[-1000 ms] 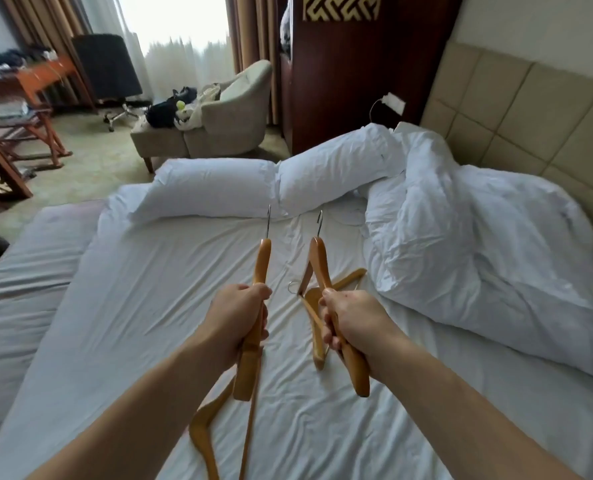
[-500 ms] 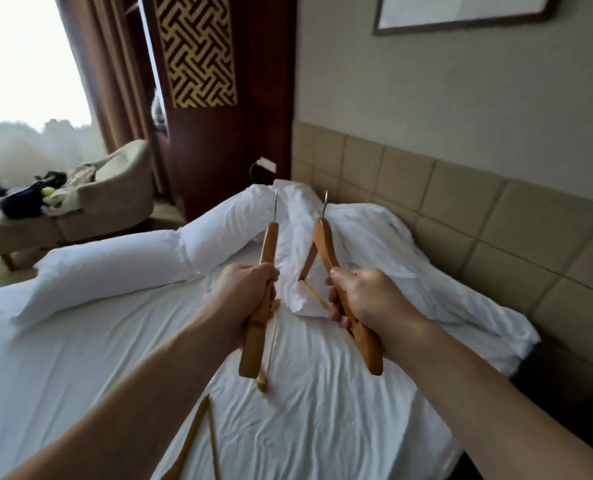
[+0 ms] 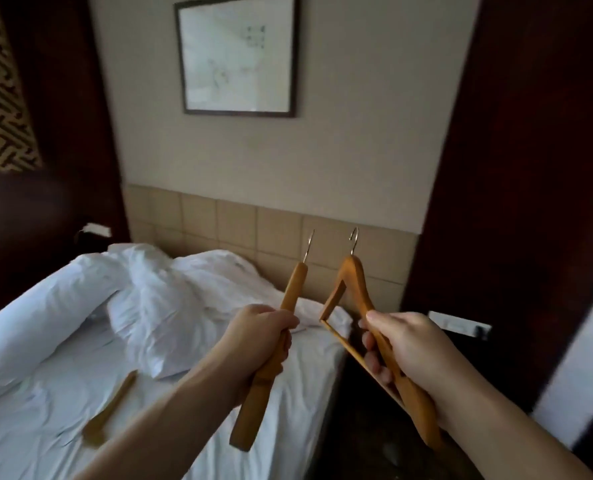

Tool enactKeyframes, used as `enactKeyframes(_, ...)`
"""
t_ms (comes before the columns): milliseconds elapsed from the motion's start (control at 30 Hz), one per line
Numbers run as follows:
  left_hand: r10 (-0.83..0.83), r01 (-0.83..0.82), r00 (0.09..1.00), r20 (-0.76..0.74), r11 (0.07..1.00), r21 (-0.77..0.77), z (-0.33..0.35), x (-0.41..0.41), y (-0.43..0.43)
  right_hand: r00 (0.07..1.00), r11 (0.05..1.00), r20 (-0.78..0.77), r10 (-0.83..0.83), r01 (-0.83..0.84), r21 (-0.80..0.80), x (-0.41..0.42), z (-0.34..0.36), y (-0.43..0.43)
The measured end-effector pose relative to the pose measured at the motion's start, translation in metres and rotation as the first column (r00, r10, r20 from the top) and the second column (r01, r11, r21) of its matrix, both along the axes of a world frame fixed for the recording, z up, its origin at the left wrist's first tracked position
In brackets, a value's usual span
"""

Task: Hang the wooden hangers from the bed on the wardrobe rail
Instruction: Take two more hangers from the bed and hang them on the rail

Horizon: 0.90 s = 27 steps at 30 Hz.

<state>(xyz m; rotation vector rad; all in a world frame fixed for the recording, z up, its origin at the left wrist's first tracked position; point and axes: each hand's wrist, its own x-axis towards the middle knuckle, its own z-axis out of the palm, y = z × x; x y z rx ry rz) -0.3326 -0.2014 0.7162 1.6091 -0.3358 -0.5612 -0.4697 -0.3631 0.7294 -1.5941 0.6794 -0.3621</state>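
Observation:
My left hand (image 3: pixel 258 336) grips a wooden hanger (image 3: pixel 293 289) seen edge-on, its metal hook pointing up. My right hand (image 3: pixel 406 344) holds a second wooden hanger (image 3: pixel 348 278) by one arm, hook up, its crossbar showing below. Both hangers are raised in front of me above the bed's right edge. Another wooden hanger (image 3: pixel 110 414) lies on the white sheet of the bed (image 3: pixel 46 403), partly hidden by my left forearm. The wardrobe rail is not in view.
White pillows (image 3: pixel 39 317) and a crumpled duvet (image 3: pixel 170 299) lie at the head of the bed against a beige padded headboard (image 3: pixel 239 220). A framed picture (image 3: pixel 238 55) hangs above. Dark wood panels (image 3: pixel 530 168) stand on both sides.
The view has swung right, away from the window and armchair toward the headboard wall and dark panel. Both hands still carry their hangers, lifted away from the bed's middle.

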Motion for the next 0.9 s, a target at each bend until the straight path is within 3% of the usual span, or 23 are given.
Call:
enactKeyframes(133, -0.187, 0.185, 0.980, 0.063, 0.982, 0.039, 0.007, -0.057, -0.074, 0.987, 0.987, 0.004, -0.162, 0.162, 0.015, -0.090, 0.016, -0.046)
enactKeyframes(367, -0.468, 0.465, 0.883, 0.045, 0.883, 0.064, 0.018, -0.188, -0.191, 0.894, 0.897, 0.072, -0.442, 0.442, 0.021, -0.243, 0.022, -0.115)
enactKeyframes(733, -0.773, 0.774, 0.633, 0.050, 0.634, 0.007, 0.051, -0.340, -0.306, 0.601, 0.603, 0.098, -0.793, 0.797, -0.012, -0.402, 0.053, -0.130)
enactKeyframes(900, -0.893, 0.895, 0.446, 0.064, 0.446, -0.012, 0.059, -0.384, -0.326, 0.431, 0.432, 0.109, -0.896, 0.902, -0.014, -0.438, 0.058, -0.109)
